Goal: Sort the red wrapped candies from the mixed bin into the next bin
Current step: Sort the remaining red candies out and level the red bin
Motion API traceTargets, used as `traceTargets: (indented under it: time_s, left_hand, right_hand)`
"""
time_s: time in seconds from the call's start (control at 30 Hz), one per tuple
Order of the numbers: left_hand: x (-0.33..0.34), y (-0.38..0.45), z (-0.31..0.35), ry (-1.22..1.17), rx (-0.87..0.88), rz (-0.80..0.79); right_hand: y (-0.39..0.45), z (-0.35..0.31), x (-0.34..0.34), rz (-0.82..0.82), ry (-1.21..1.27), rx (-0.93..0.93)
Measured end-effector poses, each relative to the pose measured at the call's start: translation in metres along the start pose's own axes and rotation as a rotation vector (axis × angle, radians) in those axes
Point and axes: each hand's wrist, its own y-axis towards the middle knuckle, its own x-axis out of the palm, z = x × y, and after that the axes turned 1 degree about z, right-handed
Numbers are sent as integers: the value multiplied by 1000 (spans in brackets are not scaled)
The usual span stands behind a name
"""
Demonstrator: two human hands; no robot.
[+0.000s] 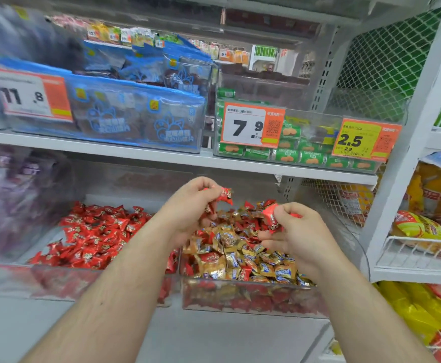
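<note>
Left hand (188, 205) pinches red candies (223, 194) | right hand (295, 231) pinches one | above mixed bin (250, 301)

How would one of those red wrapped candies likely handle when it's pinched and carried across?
Likely light: the left hand holds several red candies at once, and the right hand pinches another. The glossy wrappers probably slip and crinkle. The flat pillow shapes with flared ends lie heaped in the mixed bin, so rolling seems unlikely.
</note>
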Motion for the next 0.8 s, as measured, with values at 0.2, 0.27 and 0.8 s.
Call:
traceTargets:
  time_s: [0.2, 0.27, 0.8]
  left_hand:
    - [-58, -16, -9, -69, -88, 120]
    - [-77, -18, -13, -95, -147, 161]
    - [-144, -30, -26, -321, -324, 305]
  right_hand:
    - [-20, -16, 63, -203, -7, 60]
    - [-19, -22, 87, -246, -103, 53]
    - [12, -32, 186, -497, 20, 311]
